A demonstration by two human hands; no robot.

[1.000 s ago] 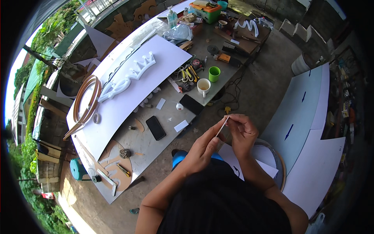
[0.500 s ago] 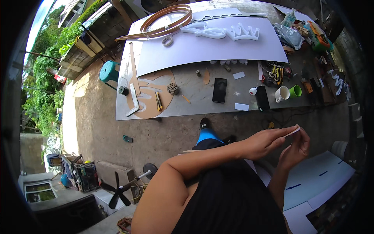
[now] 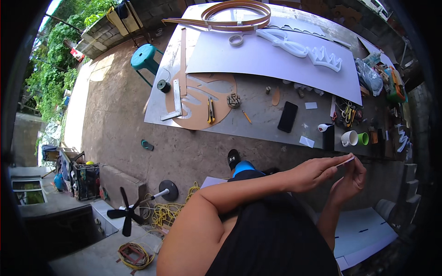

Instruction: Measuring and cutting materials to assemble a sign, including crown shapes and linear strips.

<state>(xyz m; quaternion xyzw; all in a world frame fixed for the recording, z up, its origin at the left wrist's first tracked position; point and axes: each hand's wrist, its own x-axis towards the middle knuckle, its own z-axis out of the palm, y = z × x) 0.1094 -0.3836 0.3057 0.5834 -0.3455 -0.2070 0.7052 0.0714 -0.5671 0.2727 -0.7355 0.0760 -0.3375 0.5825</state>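
Both hands pinch a thin strip (image 3: 346, 160): left hand (image 3: 313, 172) at one end, right hand (image 3: 351, 180) under it. Since a moment ago the view swings left; the strip stays raised, near the white cup (image 3: 348, 138), so the handling continues.

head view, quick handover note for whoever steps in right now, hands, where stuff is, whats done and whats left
Left hand: raised in front of the body, fingertips pinching one end of a thin pale strip.
Right hand: fingers up at the same strip from below, thumb side touching it.
Things: the strip is held in the air between both hands, clear of the worktable. On the table lie a white sheet, white cut-out shapes, a black phone, a metal square, a white mug and a green cup.
Done: strip is picked up and in hand.
Left: whatever is to be done with the strip; it is not yet set on anything.
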